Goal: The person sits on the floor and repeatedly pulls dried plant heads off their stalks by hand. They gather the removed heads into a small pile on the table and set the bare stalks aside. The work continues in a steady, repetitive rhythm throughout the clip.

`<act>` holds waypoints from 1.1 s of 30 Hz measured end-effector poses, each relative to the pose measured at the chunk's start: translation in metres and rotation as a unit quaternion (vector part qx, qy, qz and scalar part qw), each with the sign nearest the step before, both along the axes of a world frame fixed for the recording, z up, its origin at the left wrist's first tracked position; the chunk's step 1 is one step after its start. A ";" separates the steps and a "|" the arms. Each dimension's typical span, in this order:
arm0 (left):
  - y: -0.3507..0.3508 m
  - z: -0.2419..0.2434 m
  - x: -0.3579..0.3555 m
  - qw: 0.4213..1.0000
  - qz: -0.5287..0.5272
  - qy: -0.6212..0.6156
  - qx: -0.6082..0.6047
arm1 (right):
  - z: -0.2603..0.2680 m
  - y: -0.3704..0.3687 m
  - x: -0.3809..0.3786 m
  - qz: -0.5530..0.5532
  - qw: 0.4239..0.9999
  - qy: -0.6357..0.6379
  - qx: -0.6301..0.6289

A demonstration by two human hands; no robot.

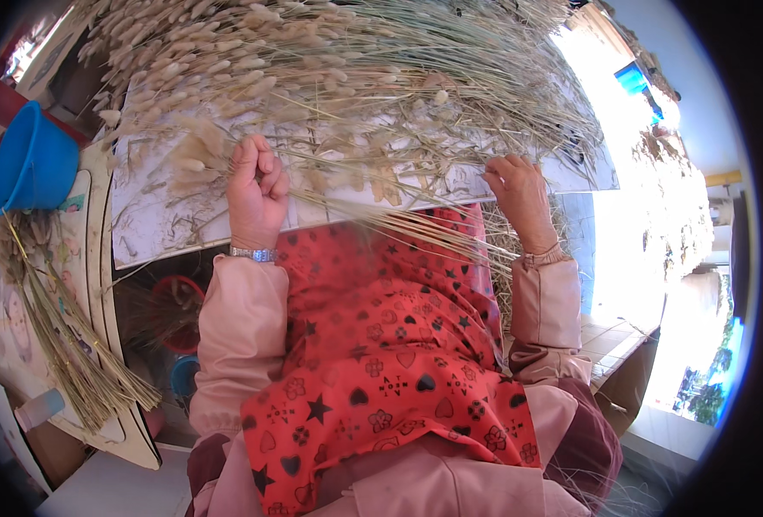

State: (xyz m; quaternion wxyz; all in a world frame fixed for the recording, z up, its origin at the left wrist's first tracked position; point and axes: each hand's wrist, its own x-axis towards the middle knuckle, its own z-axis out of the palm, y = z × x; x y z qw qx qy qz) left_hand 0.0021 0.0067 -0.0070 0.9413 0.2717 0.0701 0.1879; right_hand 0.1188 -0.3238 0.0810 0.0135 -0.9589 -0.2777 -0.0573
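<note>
My left hand (258, 181), with a metal watch at the wrist, is closed around a bunch of dried bunny tail grass (195, 155). The fluffy heads stick out to the left of the fist, and the thin stems (433, 236) run right and down over the red patterned apron (394, 336). My right hand (517, 187) is at the right part of the white board's front edge, its fingers bent near loose stems; whether it pinches one cannot be told. A large heap of the same dried grass (239, 58) covers the back of the white board (162, 220).
A blue plastic bucket (36, 158) stands on a side table (7, 310) at the left, beside tied bundles of dried grass (65, 342). A red basin (178, 310) and a smaller blue container (184, 375) sit below the board. Loose straw lies behind my right wrist.
</note>
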 end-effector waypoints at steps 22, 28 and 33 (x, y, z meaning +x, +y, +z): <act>-0.001 0.004 -0.001 1.000 -0.003 0.009 0.019 | -0.049 0.028 -0.022 0.191 0.924 0.082 0.321; -0.002 0.003 0.000 1.000 -0.018 0.007 -0.003 | -0.008 -0.013 0.009 -0.045 0.992 -0.104 -0.057; -0.004 0.003 -0.002 0.999 -0.047 0.005 -0.006 | -0.006 0.068 -0.006 0.176 0.935 0.046 0.304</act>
